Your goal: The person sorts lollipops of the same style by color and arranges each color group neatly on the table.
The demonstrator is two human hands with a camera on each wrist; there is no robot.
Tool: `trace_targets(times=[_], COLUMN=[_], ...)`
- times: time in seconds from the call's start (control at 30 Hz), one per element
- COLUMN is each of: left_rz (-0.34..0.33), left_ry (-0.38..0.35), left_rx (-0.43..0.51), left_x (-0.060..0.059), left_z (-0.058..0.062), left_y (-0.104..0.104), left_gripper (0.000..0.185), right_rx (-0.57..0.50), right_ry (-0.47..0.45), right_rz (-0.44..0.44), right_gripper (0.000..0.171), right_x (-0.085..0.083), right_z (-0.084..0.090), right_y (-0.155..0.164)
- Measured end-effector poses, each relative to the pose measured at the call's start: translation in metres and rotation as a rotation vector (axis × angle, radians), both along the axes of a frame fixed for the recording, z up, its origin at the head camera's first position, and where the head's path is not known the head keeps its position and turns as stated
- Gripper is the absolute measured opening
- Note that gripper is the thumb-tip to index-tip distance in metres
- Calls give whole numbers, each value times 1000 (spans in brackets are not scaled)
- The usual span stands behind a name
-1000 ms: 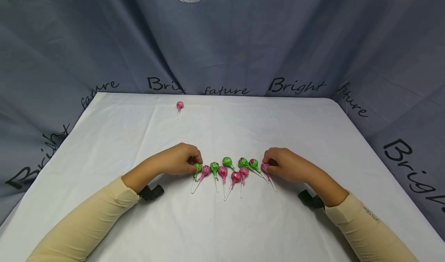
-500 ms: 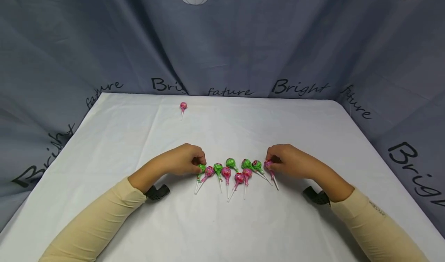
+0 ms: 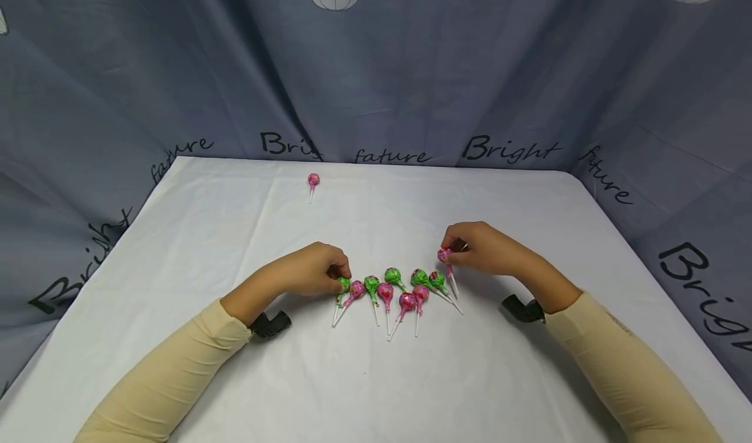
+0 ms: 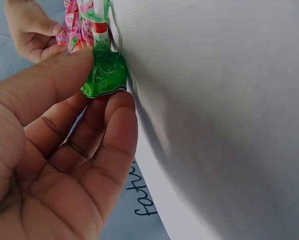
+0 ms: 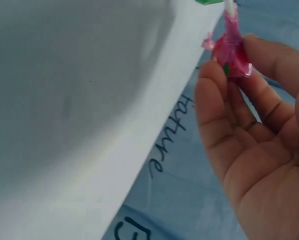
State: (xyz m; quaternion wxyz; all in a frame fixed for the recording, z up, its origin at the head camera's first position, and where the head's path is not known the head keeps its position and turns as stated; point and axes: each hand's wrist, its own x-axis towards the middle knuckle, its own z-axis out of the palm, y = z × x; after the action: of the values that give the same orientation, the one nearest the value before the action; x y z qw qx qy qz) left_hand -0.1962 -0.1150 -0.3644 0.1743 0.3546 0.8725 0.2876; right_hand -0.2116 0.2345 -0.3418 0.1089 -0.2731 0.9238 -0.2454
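A row of several green and pink lollipops (image 3: 390, 290) lies on the white table (image 3: 235, 247), sticks pointing toward me. My left hand (image 3: 317, 274) pinches the green lollipop (image 3: 343, 284) at the row's left end; the left wrist view shows thumb and fingers around this green lollipop (image 4: 104, 75), which still rests on the cloth. My right hand (image 3: 476, 247) holds a pink lollipop (image 3: 444, 256) by its head, raised off the table just beyond the row's right end. The right wrist view shows fingertips around that pink lollipop (image 5: 230, 54).
A single pink lollipop (image 3: 313, 182) lies alone at the far left of the table. Grey-blue curtains (image 3: 376, 71) printed with words close in the table on three sides. A black wrist mount (image 3: 270, 324) sits under each forearm.
My right hand has lifted the pink lollipop off the table and moved it away from me, out of the row. My left hand stays on the green lollipop.
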Motion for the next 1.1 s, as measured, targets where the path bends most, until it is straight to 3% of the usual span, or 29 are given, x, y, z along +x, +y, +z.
trace_targets(times=[0.33, 0.57, 0.87, 1.1], left_rz=[0, -3, -8, 14], left_ry=[-14, -22, -5, -7], left_rx=[-7, 2, -1, -25], left_x=[-2, -1, -1, 0], left_z=[2, 2, 2, 6], left_y=[2, 3, 6, 5], left_gripper=[10, 9, 8, 8], right_rx=[-56, -49, -9, -37], right_ry=[16, -8, 9, 10], right_rz=[-46, -61, -67, -40], right_gripper=[8, 10, 10, 10], right_x=[-35, -59, -83, -101], right_z=[-12, -9, -6, -3], right_y=[-5, -14, -38, -72])
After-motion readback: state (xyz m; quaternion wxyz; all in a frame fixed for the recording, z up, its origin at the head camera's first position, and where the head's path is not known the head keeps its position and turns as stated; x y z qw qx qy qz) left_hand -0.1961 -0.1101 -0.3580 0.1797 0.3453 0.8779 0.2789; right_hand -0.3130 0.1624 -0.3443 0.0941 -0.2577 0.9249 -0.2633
